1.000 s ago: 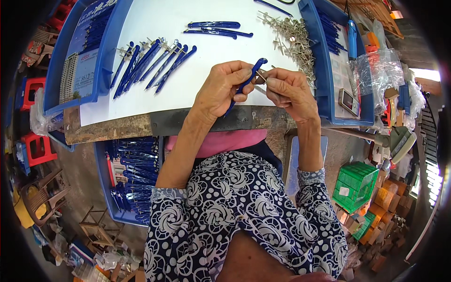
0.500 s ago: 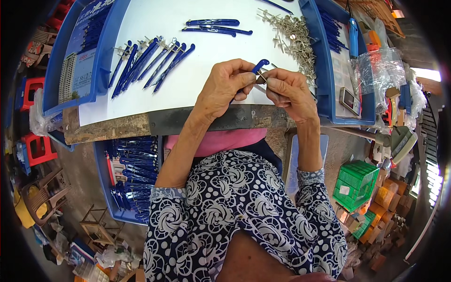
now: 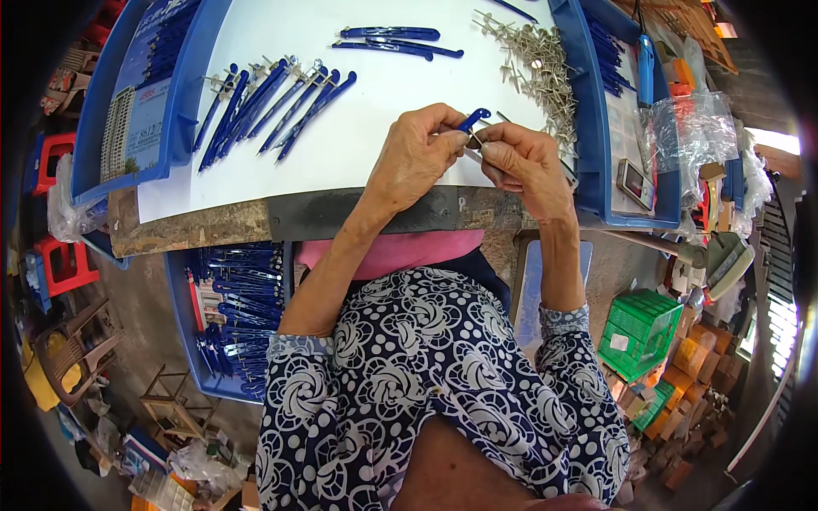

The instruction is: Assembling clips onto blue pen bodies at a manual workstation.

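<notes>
Above the table's near edge, my two hands meet. My left hand [image 3: 416, 160] pinches a slim blue plastic strip [image 3: 475, 119] whose rounded, hooked end sticks up past the fingertips. My right hand [image 3: 530, 162] is closed on a small silver metal pin [image 3: 475, 135], held against the strip just below that end. A thin grey rod tip also shows above the right fingers; what it belongs to is hidden. Left of my hands, several blue strips with metal pins [image 3: 256, 106] lie in a slanting row on white paper. Farther off lie several more blue strips [image 3: 390, 34].
Loose silver metal pins [image 3: 538, 77] are heaped at the right, beside a blue tray [image 3: 594, 128] holding blue strips and a phone. Another blue tray [image 3: 181, 128] stands at the left. Below the table edge, a blue bin [image 3: 189, 328] holds many blue strips.
The view has shifted slightly. Both hands stay together on the blue strip and pin, with only a small movement of the fingers.
</notes>
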Available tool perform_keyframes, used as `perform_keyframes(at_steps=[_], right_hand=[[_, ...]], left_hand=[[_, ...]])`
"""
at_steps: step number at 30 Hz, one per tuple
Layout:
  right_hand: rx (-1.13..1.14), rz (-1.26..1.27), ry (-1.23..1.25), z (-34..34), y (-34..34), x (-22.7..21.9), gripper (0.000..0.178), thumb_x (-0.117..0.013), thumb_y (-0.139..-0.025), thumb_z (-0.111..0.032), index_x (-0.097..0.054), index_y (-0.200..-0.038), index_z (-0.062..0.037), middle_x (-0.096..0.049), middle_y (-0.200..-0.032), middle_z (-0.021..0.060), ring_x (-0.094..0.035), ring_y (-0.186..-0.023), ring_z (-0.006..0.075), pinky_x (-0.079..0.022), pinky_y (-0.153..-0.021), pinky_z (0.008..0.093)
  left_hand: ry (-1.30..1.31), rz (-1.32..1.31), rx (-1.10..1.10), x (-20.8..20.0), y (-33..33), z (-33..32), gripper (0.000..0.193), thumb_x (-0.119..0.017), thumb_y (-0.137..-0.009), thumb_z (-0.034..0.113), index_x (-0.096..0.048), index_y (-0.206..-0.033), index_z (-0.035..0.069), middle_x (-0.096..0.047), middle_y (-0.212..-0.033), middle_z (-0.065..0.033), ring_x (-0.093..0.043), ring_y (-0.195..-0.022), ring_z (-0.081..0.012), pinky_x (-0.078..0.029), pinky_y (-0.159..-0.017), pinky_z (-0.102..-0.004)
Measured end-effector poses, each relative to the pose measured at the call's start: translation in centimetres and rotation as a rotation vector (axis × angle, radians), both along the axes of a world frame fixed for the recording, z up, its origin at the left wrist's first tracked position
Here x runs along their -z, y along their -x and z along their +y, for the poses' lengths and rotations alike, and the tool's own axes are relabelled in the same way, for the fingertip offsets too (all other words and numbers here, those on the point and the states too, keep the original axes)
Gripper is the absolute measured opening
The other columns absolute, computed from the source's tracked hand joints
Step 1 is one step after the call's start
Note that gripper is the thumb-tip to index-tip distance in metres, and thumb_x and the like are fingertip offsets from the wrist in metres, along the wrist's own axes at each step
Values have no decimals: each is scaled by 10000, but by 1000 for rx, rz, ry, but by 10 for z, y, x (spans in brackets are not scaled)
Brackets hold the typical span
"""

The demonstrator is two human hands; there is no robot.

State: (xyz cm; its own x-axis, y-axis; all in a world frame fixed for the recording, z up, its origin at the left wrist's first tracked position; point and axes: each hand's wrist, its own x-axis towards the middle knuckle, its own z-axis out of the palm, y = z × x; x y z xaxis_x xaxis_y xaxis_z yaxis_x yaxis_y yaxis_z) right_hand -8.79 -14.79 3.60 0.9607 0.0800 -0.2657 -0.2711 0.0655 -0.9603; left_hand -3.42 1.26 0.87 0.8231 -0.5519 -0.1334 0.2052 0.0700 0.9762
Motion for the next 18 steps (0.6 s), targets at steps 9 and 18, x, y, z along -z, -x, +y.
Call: perform_keyframes(at_steps=[9,18], right_hand=[[-38,-104,188,9,-3,2,251,-613,-807,-189,-578,-957,9,-531,-635,3,-365,-492,10,-232,-419,148],[-11,45,118,9,0,4,230,-642,-773,-157,-596,-930,4,-544,-659,1,-414,-527,12,-254,-422,147]], left_hand=[[18,34,-40,-4,2,9,142,-522,-786,52,-543,-881,-51,-581,-596,-63,-475,-518,-68,-382,-477,-205],[-3,18,-14,-1,3,13,119,-517,-780,36,-535,-866,-44,-566,-585,-52,-473,-517,-72,-382,-485,-210]])
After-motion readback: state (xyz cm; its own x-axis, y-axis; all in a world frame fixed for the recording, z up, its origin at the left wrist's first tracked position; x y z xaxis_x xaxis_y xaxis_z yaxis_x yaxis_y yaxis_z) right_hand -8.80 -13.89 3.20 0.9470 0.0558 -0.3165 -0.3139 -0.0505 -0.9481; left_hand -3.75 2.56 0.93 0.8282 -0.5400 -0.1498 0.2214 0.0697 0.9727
